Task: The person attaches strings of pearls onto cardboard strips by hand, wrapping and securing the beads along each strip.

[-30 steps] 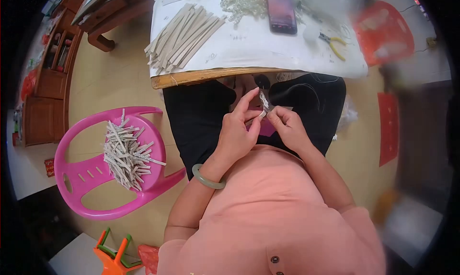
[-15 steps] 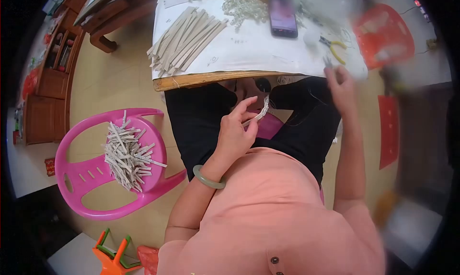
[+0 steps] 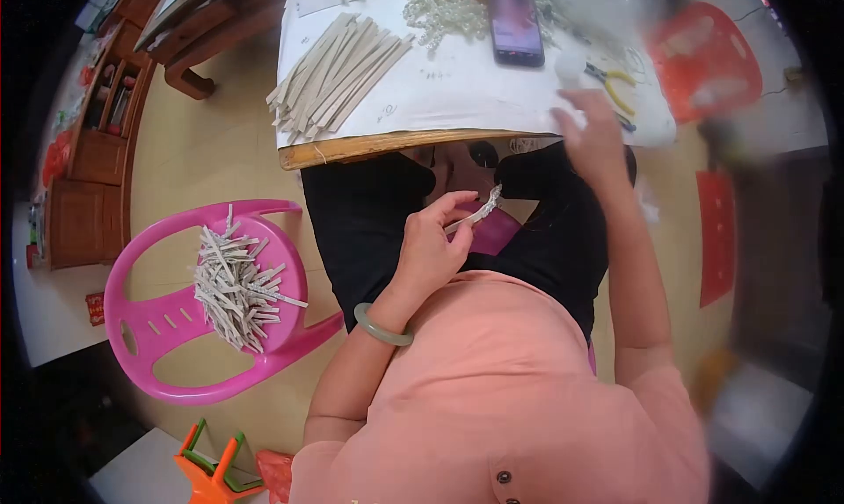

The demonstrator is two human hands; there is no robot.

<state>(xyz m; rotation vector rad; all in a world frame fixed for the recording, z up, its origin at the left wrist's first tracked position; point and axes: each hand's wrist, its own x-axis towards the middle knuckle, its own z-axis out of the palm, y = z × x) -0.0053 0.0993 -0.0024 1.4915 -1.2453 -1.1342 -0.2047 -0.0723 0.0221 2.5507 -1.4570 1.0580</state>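
Observation:
In my left hand, pinched between thumb and fingers, is a narrow pale strip with clear beads along its far end. It is held tilted above my lap. My right hand is over the table's near edge, thumb and fingers apart, with nothing visible between them. Just beyond its fingers sits a white round object, blurred. Close by lie yellow-handled pliers and a small dark-handled tool, partly hidden by the hand.
On the white-covered table are a pile of flat pale strips, clear beads and a phone. To my left, a pink chair carries a heap of short strips. A red plastic chair stands right.
My right hand has moved left along the table edge and no longer holds the small metal-tipped tool, which lies on the table. My left hand keeps the strip, tilted slightly lower.

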